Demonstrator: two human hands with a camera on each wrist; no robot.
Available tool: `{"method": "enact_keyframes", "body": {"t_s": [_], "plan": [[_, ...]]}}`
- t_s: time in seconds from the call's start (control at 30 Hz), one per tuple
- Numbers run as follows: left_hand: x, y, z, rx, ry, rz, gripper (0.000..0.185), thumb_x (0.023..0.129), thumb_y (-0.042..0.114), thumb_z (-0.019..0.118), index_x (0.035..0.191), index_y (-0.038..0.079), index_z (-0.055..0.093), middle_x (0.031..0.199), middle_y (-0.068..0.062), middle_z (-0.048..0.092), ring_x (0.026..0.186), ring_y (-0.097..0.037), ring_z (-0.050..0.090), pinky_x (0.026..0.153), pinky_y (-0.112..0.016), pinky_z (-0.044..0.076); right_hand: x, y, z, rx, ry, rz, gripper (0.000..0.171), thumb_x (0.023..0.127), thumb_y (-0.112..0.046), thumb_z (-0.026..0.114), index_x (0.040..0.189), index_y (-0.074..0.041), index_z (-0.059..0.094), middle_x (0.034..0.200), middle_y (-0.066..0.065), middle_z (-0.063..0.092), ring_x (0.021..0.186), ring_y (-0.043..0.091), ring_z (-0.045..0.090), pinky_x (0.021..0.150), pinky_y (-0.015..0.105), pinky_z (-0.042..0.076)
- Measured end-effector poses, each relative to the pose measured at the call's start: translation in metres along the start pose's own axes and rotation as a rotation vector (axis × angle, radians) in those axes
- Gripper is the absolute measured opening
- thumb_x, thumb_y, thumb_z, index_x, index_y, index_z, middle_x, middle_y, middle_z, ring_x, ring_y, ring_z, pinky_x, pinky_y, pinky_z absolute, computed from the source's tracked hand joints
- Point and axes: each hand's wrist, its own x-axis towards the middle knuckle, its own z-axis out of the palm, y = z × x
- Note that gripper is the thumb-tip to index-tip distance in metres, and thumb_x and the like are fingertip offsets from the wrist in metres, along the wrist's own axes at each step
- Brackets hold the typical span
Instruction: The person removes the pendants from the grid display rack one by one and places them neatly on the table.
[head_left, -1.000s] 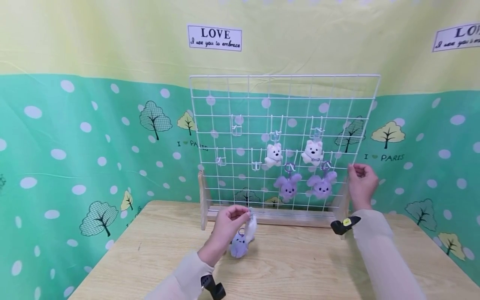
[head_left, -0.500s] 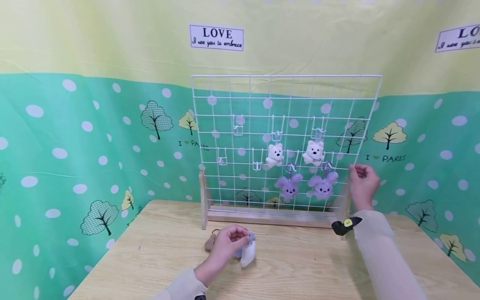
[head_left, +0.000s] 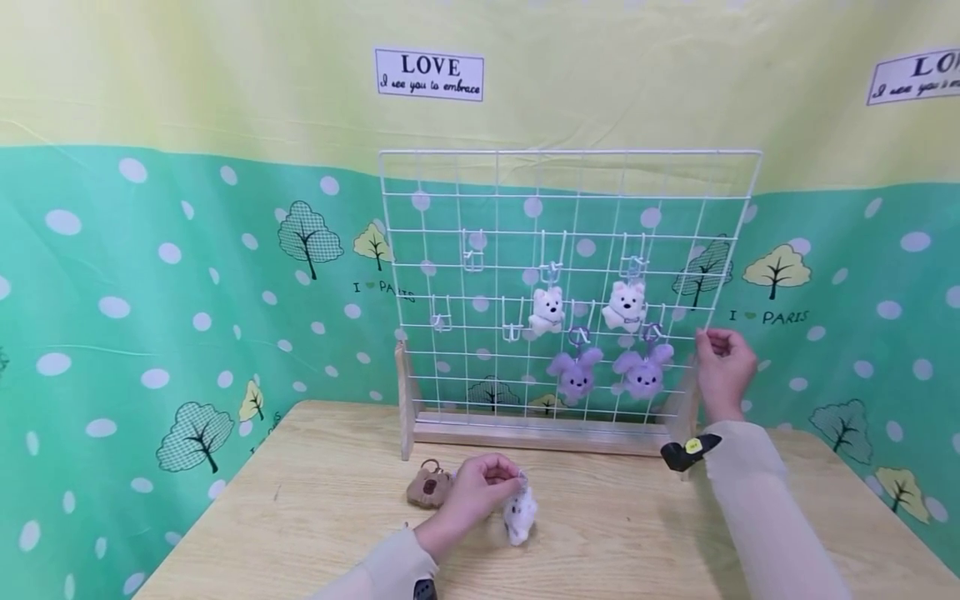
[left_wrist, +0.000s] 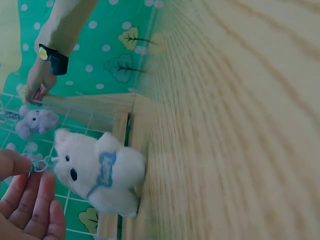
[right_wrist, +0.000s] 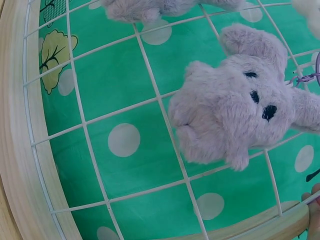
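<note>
My left hand (head_left: 478,502) pinches the small ring at the top of a white plush dog keychain (head_left: 519,518). The dog hangs close over the wooden table in front of the rack; a blue bone-shaped patch shows on its body in the left wrist view. My right hand (head_left: 725,367) grips the right edge of the white wire grid rack (head_left: 570,152). On the table, left of my left hand, lies a brown bear keychain (head_left: 427,488). The purple keychain seen there earlier is hidden behind that hand.
Two white dog keychains (head_left: 548,310) hang on the rack above two purple rabbit keychains (head_left: 575,373). Bare hooks (head_left: 473,260) sit on the rack's left half. Wooden feet (head_left: 406,400) hold the rack upright on the table (head_left: 600,533), before a green and yellow curtain.
My left hand has lowered and shifted right with the white dog keychain, whose face now shows. The brown bear has come into view. My right hand stays at the rack's edge.
</note>
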Motion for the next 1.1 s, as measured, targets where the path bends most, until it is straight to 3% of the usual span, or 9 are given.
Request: {"method": "enact_keyframes", "body": {"t_s": [0.23, 0.5, 0.77, 1.1], "plan": [[0.014, -0.005, 0.002, 0.055, 0.014, -0.004, 0.011, 0.084, 0.008, 0.068, 0.093, 0.002, 0.065, 0.088, -0.007, 0.069, 0.077, -0.009, 0.059, 0.070, -0.018, 0.050, 0.000, -0.001, 0.001, 0.005, 0.003, -0.001, 0.021, 0.091, -0.029, 0.061, 0.102, -0.011, 0.063, 0.082, -0.019, 0.052, 0.079, -0.002, 0.049, 0.070, 0.009, 0.043], [0.024, -0.007, 0.002, -0.033, 0.044, -0.032, 0.014, 0.084, 0.007, 0.067, 0.096, 0.000, 0.065, 0.091, -0.009, 0.067, 0.079, -0.011, 0.060, 0.071, -0.020, 0.052, -0.001, -0.002, 0.000, 0.005, 0.005, -0.002, 0.024, 0.091, -0.029, 0.062, 0.103, -0.009, 0.063, 0.081, -0.019, 0.051, 0.078, -0.003, 0.048, 0.070, 0.009, 0.042], [0.033, -0.014, 0.003, -0.016, 0.082, -0.055, 0.012, 0.083, 0.008, 0.069, 0.090, -0.001, 0.067, 0.081, -0.006, 0.066, 0.072, -0.011, 0.057, 0.065, -0.025, 0.052, 0.000, 0.001, -0.001, -0.005, 0.007, 0.003, 0.020, 0.091, -0.030, 0.061, 0.101, -0.012, 0.063, 0.082, -0.019, 0.050, 0.079, -0.003, 0.048, 0.072, 0.012, 0.041], [0.044, -0.023, 0.002, 0.105, 0.140, -0.117, 0.004, 0.081, 0.009, 0.072, 0.084, 0.005, 0.071, 0.076, -0.001, 0.067, 0.068, -0.010, 0.058, 0.061, -0.023, 0.049, 0.001, 0.001, 0.000, 0.009, 0.007, 0.004, 0.020, 0.091, -0.028, 0.062, 0.102, -0.011, 0.063, 0.082, -0.019, 0.051, 0.079, -0.003, 0.049, 0.072, 0.011, 0.042]]}}
